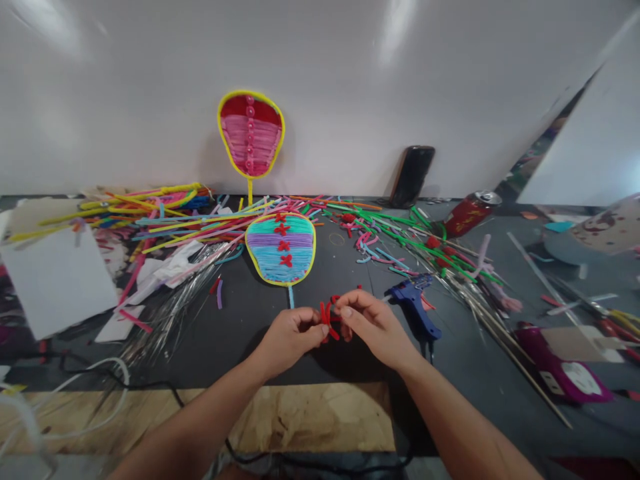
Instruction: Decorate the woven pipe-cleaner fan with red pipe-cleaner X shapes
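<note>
Between my two hands, above the dark tabletop, are short red pipe cleaners (326,313) bent and crossed together. My left hand (295,337) pinches them from the left with thumb and fingers. On the right side, my right hand (373,323) has its fingertips closed on another part of the red pieces. Just beyond lies a fan-shaped piece (265,257) in teal, purple and blue with a yellow rim. Small red crosses run down its middle, and a light blue stem points toward me.
A pink and red fan (233,137) stands against the white wall. Pipe cleaner piles (165,213) spread along the back. A blue glue gun (417,313) lies right of my hands, with a red can (473,212) and a phone (413,175) farther back. Cables (123,380) cross the left.
</note>
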Demonstrator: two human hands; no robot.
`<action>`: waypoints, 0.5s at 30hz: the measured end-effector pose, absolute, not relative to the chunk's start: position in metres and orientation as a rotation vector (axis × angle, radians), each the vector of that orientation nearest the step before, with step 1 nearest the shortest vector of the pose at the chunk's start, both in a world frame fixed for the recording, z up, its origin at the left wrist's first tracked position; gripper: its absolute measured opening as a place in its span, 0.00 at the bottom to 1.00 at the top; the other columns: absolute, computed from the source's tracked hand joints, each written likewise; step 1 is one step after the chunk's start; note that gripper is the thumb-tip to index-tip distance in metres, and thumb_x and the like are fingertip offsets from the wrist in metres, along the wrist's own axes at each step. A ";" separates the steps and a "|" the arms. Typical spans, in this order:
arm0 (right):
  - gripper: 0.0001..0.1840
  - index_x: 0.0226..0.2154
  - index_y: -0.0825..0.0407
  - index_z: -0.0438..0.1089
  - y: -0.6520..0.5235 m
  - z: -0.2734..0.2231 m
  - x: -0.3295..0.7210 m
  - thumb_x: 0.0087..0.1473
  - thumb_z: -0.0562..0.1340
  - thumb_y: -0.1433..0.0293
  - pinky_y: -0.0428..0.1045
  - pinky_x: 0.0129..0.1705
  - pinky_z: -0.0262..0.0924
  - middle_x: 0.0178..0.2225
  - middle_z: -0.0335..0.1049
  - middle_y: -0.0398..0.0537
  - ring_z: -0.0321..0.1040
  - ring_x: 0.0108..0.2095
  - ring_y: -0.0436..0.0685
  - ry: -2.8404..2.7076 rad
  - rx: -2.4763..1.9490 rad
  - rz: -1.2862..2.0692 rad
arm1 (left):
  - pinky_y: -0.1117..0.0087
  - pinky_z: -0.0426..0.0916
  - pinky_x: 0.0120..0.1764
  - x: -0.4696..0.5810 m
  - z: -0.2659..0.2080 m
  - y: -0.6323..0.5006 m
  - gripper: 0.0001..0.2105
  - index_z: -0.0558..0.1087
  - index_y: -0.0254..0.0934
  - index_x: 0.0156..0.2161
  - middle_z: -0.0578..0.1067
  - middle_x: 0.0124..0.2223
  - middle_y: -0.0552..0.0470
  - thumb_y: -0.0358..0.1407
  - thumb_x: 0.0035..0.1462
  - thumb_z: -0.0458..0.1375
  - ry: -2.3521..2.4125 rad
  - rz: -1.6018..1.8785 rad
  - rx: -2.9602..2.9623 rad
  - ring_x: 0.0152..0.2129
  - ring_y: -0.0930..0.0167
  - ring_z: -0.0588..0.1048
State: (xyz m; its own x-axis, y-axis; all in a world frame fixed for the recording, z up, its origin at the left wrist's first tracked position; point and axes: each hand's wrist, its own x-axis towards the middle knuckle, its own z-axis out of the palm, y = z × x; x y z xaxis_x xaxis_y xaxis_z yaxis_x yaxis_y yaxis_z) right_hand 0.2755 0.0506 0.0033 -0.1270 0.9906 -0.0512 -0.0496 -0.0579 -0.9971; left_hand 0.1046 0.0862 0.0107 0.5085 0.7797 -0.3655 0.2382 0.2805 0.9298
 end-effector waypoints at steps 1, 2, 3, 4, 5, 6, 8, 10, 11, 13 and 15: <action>0.10 0.35 0.53 0.66 0.051 0.003 0.276 0.55 0.58 0.63 0.44 0.25 0.59 0.23 0.64 0.39 0.61 0.20 0.46 -1.196 -1.159 1.382 | 0.76 0.55 0.22 0.105 0.012 0.086 0.09 0.70 0.33 0.24 0.67 0.20 0.57 0.39 0.45 0.59 1.013 0.441 1.263 0.17 0.78 0.61; 0.12 0.37 0.53 0.67 0.051 0.003 0.275 0.55 0.59 0.62 0.44 0.24 0.59 0.24 0.65 0.40 0.61 0.20 0.46 -1.180 -1.169 1.387 | 0.76 0.54 0.22 0.105 0.013 0.085 0.10 0.70 0.33 0.24 0.67 0.20 0.57 0.39 0.45 0.59 1.004 0.420 1.258 0.17 0.78 0.61; 0.13 0.38 0.53 0.67 0.051 0.003 0.275 0.54 0.60 0.61 0.44 0.24 0.59 0.24 0.66 0.40 0.61 0.21 0.46 -1.178 -1.170 1.394 | 0.76 0.54 0.22 0.105 0.014 0.084 0.10 0.70 0.33 0.23 0.67 0.20 0.57 0.39 0.45 0.59 0.991 0.404 1.256 0.17 0.78 0.61; 0.14 0.38 0.53 0.68 0.050 0.003 0.274 0.53 0.61 0.60 0.44 0.24 0.59 0.25 0.66 0.40 0.61 0.21 0.46 -1.180 -1.164 1.403 | 0.76 0.55 0.22 0.106 0.014 0.084 0.10 0.71 0.33 0.23 0.67 0.20 0.57 0.39 0.44 0.59 0.979 0.395 1.255 0.17 0.78 0.61; 0.14 0.36 0.53 0.69 0.050 0.003 0.273 0.52 0.62 0.60 0.44 0.25 0.59 0.25 0.66 0.41 0.61 0.21 0.46 -1.183 -1.157 1.412 | 0.76 0.55 0.22 0.106 0.015 0.083 0.10 0.71 0.33 0.23 0.68 0.20 0.56 0.39 0.44 0.59 0.972 0.389 1.255 0.17 0.78 0.61; 0.14 0.35 0.53 0.69 0.050 0.004 0.272 0.51 0.62 0.60 0.43 0.24 0.59 0.25 0.67 0.41 0.61 0.21 0.46 -1.186 -1.155 1.415 | 0.76 0.55 0.22 0.106 0.015 0.083 0.10 0.71 0.33 0.23 0.68 0.20 0.56 0.39 0.44 0.59 0.973 0.388 1.258 0.17 0.78 0.61; 0.13 0.33 0.54 0.70 0.050 0.005 0.271 0.51 0.63 0.61 0.43 0.24 0.59 0.24 0.67 0.41 0.61 0.21 0.46 -1.191 -1.171 1.405 | 0.76 0.54 0.22 0.107 0.014 0.082 0.10 0.70 0.33 0.22 0.67 0.19 0.57 0.39 0.44 0.59 0.988 0.394 1.278 0.17 0.78 0.61; 0.11 0.31 0.54 0.70 0.050 0.006 0.270 0.50 0.63 0.62 0.43 0.23 0.59 0.23 0.67 0.41 0.61 0.20 0.46 -1.199 -1.191 1.392 | 0.76 0.54 0.22 0.107 0.013 0.082 0.09 0.69 0.33 0.22 0.66 0.19 0.58 0.38 0.44 0.59 0.998 0.406 1.301 0.17 0.78 0.60; 0.10 0.31 0.54 0.70 0.050 0.006 0.269 0.51 0.63 0.63 0.43 0.23 0.59 0.22 0.67 0.41 0.61 0.20 0.46 -1.210 -1.196 1.387 | 0.76 0.54 0.22 0.107 0.012 0.082 0.09 0.69 0.33 0.22 0.66 0.19 0.58 0.38 0.44 0.59 0.998 0.415 1.311 0.17 0.78 0.60; 0.08 0.30 0.53 0.70 0.050 0.006 0.268 0.51 0.61 0.65 0.43 0.24 0.60 0.22 0.68 0.41 0.62 0.21 0.47 -1.247 -1.220 1.339 | 0.76 0.53 0.22 0.107 0.012 0.082 0.09 0.69 0.34 0.21 0.65 0.18 0.59 0.37 0.44 0.59 1.001 0.422 1.324 0.17 0.78 0.60; 0.05 0.29 0.53 0.70 0.049 0.004 0.267 0.51 0.60 0.69 0.44 0.26 0.61 0.23 0.69 0.42 0.64 0.22 0.48 -1.322 -1.282 1.194 | 0.76 0.53 0.22 0.107 0.012 0.083 0.08 0.69 0.34 0.21 0.65 0.18 0.59 0.37 0.44 0.59 1.009 0.414 1.321 0.17 0.78 0.59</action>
